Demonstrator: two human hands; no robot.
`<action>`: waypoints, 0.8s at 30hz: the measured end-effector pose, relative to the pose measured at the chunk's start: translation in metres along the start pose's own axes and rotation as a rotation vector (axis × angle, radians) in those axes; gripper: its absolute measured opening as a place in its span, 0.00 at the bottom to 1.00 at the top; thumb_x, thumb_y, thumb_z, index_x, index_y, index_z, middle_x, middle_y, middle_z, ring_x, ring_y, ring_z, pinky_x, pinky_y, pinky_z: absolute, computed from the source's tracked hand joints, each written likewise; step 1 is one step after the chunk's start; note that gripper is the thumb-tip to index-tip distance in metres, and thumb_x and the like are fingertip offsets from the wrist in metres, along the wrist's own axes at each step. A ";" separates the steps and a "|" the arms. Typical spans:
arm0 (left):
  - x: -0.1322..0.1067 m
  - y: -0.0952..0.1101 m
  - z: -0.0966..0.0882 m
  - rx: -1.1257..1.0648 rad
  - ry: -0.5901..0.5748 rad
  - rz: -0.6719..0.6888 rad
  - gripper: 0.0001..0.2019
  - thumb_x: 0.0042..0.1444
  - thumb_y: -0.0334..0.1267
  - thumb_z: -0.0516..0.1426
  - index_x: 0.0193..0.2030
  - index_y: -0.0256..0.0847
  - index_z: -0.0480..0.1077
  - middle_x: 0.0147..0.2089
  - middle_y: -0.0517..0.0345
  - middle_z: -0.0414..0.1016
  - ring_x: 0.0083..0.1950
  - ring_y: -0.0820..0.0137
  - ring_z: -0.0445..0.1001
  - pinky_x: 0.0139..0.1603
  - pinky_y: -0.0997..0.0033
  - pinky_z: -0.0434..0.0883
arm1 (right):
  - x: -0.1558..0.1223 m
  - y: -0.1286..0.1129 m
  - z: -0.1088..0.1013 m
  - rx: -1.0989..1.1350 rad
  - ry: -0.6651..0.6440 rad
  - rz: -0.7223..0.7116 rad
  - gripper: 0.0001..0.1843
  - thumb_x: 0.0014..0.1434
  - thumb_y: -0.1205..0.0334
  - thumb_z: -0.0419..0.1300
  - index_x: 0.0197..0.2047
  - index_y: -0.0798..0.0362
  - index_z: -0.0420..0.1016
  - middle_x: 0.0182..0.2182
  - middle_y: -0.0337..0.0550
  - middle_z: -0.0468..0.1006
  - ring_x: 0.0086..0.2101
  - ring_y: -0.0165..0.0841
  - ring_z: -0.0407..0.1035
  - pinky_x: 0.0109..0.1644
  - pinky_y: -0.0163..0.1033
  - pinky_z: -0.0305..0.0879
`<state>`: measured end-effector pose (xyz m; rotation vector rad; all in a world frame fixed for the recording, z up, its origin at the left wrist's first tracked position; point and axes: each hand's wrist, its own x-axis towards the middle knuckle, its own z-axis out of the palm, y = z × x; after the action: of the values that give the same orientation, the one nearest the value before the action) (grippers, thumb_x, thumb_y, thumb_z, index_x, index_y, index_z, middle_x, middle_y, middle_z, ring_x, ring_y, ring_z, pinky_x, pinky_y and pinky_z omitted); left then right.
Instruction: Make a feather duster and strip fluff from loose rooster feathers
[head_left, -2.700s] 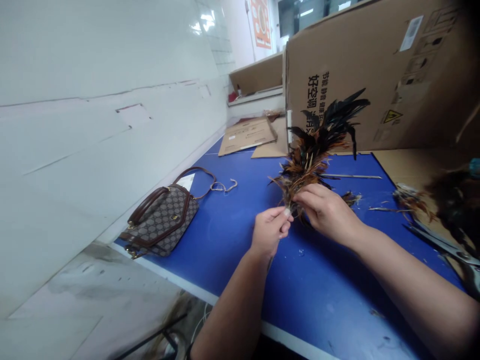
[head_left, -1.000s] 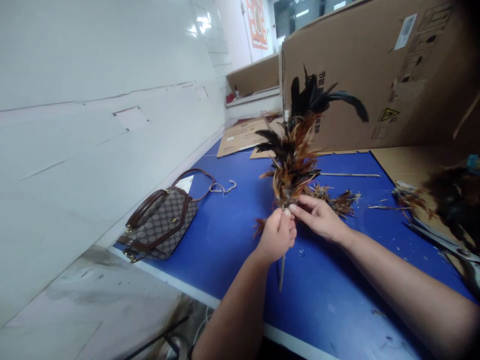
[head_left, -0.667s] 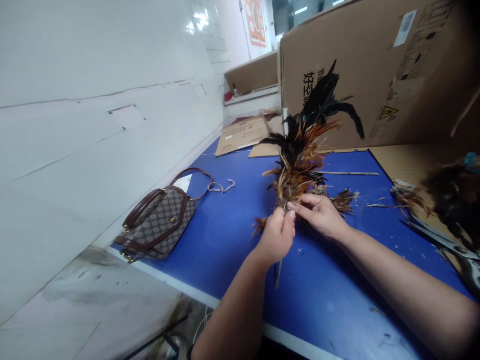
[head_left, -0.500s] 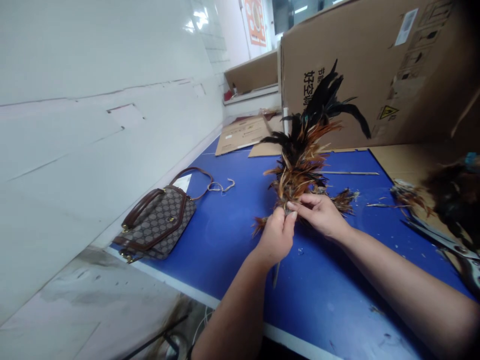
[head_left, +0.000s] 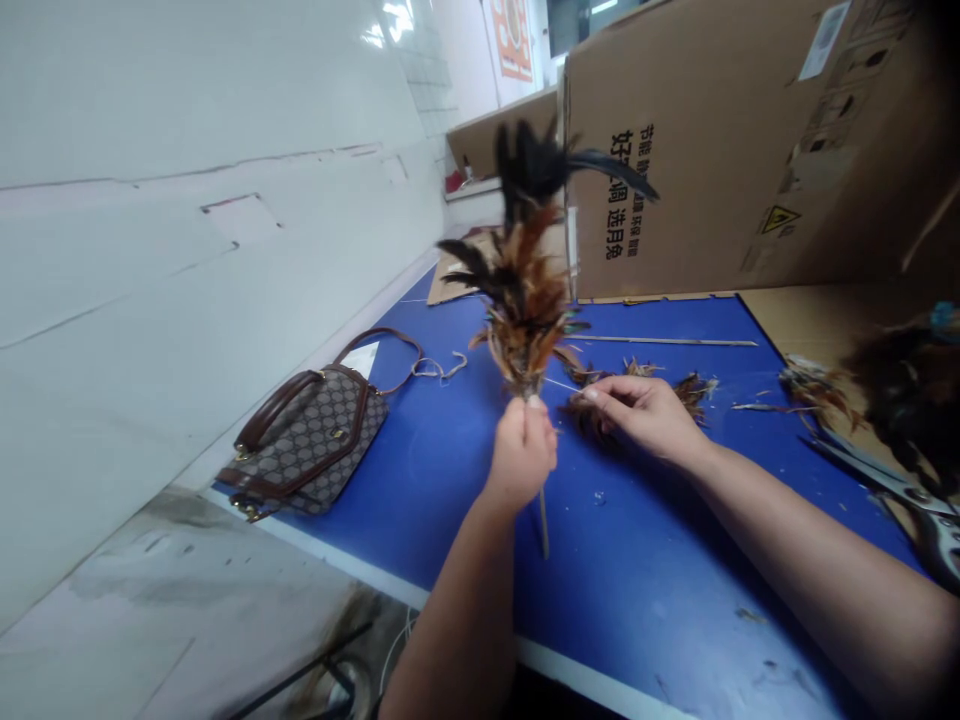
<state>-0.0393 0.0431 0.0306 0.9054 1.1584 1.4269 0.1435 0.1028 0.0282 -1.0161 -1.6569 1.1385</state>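
My left hand [head_left: 521, 450] is closed around the stick of a feather duster [head_left: 529, 310], just below its feathers. The duster stands nearly upright, black plumes at the top and brown and orange feathers lower down; the bare stick end [head_left: 544, 530] sticks out under my fist. To the right, my right hand [head_left: 649, 415] pinches a thin pale thread [head_left: 562, 384], which runs taut to the base of the feathers. Beneath and behind that hand, loose brown feathers [head_left: 592, 415] lie on the blue table [head_left: 645, 580], partly hidden by it.
A patterned handbag [head_left: 322, 440] with brown straps lies at the left, near a curl of string [head_left: 442, 368]. A thin stick [head_left: 667, 342] lies farther back. Scissors [head_left: 877, 475] and dark feathers [head_left: 911, 390] are at the right. A large cardboard box [head_left: 690, 150] stands behind.
My left hand has moved a little left with the duster, which now stands more upright. My hands have drawn apart, and the thread shows stretched between them.
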 end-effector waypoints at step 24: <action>0.016 0.010 -0.024 -0.055 0.073 0.188 0.22 0.64 0.62 0.56 0.42 0.43 0.64 0.27 0.69 0.56 0.21 0.80 0.54 0.18 0.81 0.54 | 0.020 0.015 0.055 -0.765 -0.168 -0.155 0.10 0.69 0.62 0.52 0.39 0.55 0.73 0.34 0.48 0.80 0.32 0.34 0.72 0.38 0.38 0.67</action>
<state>-0.0670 0.0549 0.0331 0.9501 1.1054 1.6476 0.0880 0.1117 0.0060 -1.2359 -2.3385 0.4798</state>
